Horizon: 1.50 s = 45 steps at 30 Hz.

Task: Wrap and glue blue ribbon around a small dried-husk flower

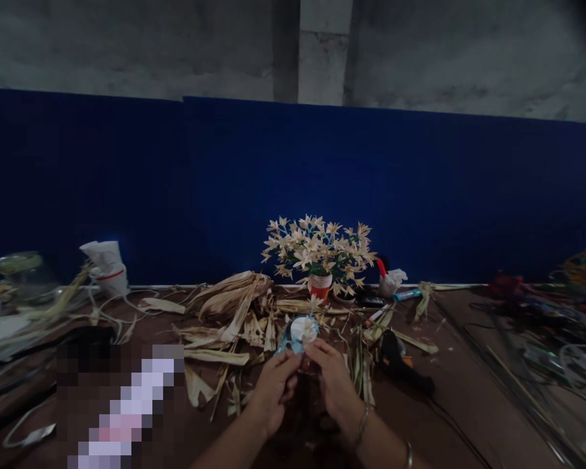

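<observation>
My left hand [276,384] and my right hand [331,372] meet in front of me, fingers closed in a pinch. Just above the fingertips shows a small pale flower [309,332] made of dry corn husk; both hands appear to grip its stem, which the fingers mostly hide. Behind it lies a round white thing [297,326], like a tape roll, with light blue material [284,342] at its left. Farther back, a bunch of similar husk flowers [317,244] stands in a red-and-white paper cup [321,286].
Dry corn husks [237,296] are strewn over the brown table [449,404]. To the right is a black tool with a cord [404,368], perhaps a glue gun. A white cup [110,273] and cables are at left, coloured bundles [557,306] at right. A blue panel [224,189] rises behind.
</observation>
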Tool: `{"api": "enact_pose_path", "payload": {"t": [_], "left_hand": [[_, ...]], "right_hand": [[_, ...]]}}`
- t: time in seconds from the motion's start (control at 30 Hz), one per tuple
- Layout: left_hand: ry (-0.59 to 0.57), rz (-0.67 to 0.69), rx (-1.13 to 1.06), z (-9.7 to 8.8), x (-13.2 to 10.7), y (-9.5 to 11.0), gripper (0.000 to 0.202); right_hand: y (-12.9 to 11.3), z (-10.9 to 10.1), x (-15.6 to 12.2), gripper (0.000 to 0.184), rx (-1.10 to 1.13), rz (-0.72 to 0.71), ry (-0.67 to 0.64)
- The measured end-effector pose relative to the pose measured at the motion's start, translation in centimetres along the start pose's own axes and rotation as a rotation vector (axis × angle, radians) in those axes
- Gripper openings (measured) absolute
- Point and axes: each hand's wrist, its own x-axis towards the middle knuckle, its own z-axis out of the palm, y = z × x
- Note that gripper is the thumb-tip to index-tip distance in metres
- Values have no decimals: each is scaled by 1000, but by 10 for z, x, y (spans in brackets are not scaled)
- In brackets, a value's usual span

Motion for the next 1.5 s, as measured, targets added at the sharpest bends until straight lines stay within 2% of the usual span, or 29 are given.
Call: {"api": "enact_pose_path", "payload": {"t": [0.13, 0.33, 0.47, 0.53, 0.6, 0.63, 0.7, 0.77, 0.87, 0.97, 1.03, 1.13, 1.33, 1.5], "left_hand": [[57, 70, 131, -1, 2, -1, 28], [66, 94, 222, -3, 2, 5, 23], [49, 66, 232, -4, 2, 9, 22], [33, 49, 258, -6, 4, 10, 23], [32, 31, 312, -9, 7, 11, 23], [32, 27, 344, -12, 8, 11, 23], [16, 48, 406, -16, 10, 12, 21], [-30, 83, 480, -20, 11, 13, 17], [-101, 70, 623, -22, 10, 14, 12], [-145, 13, 722, -21, 8, 16, 11], [-161, -4, 754, -20, 6, 18, 10], [-165, -29, 786, -20, 5, 21, 9], [-163, -42, 770, -23, 7, 22, 13], [-184, -28, 433, -21, 7, 24, 20]], "right_hand": [[1, 1, -1, 17, 13, 14, 7], [-12, 2, -5, 9, 14, 111, -138], [-14, -3, 0, 22, -25, 105, -215], [-17, -6, 3, 42, -99, 14, -202], [-23, -9, 4, 61, -263, -167, -178], [-26, -10, 4, 63, -371, -274, -173], [-33, -12, 3, 52, -580, -441, -181], [-37, -13, 1, 33, -731, -486, -190], [-36, -14, 3, 15, -885, -331, -241], [-33, -15, 5, 10, -972, -127, -315], [-32, -16, 7, 8, -977, -56, -335], [-33, -17, 7, 9, -955, -26, -352], [-31, -20, 6, 7, -894, -60, -336], [-27, -19, 10, 7, -769, -80, -245]]}}
